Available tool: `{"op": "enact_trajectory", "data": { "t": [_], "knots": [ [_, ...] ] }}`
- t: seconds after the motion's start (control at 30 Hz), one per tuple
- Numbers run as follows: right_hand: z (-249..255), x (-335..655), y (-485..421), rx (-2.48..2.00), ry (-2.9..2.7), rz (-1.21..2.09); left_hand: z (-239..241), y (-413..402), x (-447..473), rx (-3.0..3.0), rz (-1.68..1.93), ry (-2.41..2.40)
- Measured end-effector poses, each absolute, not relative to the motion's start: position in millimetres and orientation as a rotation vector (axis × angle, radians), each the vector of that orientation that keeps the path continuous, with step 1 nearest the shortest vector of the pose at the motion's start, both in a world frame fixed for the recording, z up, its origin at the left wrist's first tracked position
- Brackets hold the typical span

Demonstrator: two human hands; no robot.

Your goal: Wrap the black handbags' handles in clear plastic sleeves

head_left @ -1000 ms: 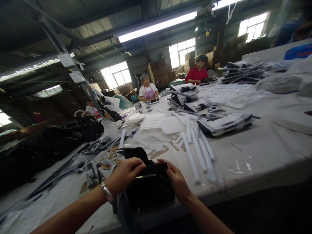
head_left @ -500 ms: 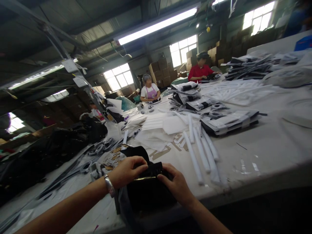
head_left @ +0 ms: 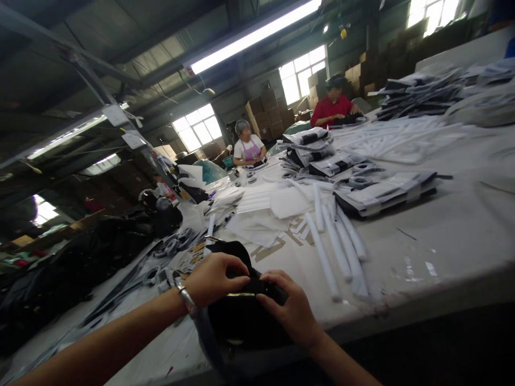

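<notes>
A black bag [head_left: 247, 319] with a gold-coloured zip sits at the table's near edge, directly in front of me. My left hand [head_left: 219, 279], with a silver bracelet at the wrist, pinches the bag's upper edge just behind the zip. On the other side, my right hand [head_left: 287, 305] grips the top right of the bag between thumb and fingers. A raised black flap stands behind my left fingers. A grey wrapped strap hangs down the bag's left side. What lies inside the bag is hidden.
White rolled tubes [head_left: 333, 246] and flat white sheets lie beyond the bag. Plastic-wrapped black bags [head_left: 386, 193] are stacked to the right. Black goods [head_left: 72, 268] are heaped at left. Two people [head_left: 249, 145] sit across the table, near a slanting metal post [head_left: 132, 134].
My hands have come closer together on the bag's top edge, the right shifting slightly inward. The view has tilted a little. The far person in red has moved their hands.
</notes>
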State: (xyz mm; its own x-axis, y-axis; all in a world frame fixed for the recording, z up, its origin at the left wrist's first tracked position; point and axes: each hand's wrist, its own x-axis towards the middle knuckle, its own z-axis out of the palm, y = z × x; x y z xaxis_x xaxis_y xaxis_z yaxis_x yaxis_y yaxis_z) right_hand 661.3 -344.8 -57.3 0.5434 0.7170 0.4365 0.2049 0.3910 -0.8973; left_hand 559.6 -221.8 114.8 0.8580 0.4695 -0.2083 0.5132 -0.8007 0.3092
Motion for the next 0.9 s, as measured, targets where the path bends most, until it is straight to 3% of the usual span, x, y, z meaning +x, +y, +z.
{"op": "enact_trajectory", "data": {
  "t": [0.9],
  "knots": [
    [-60, 655, -344, -1.444, -1.066, 0.085, 108, -252, 583, 3.010, -0.256, 0.665]
  ]
}}
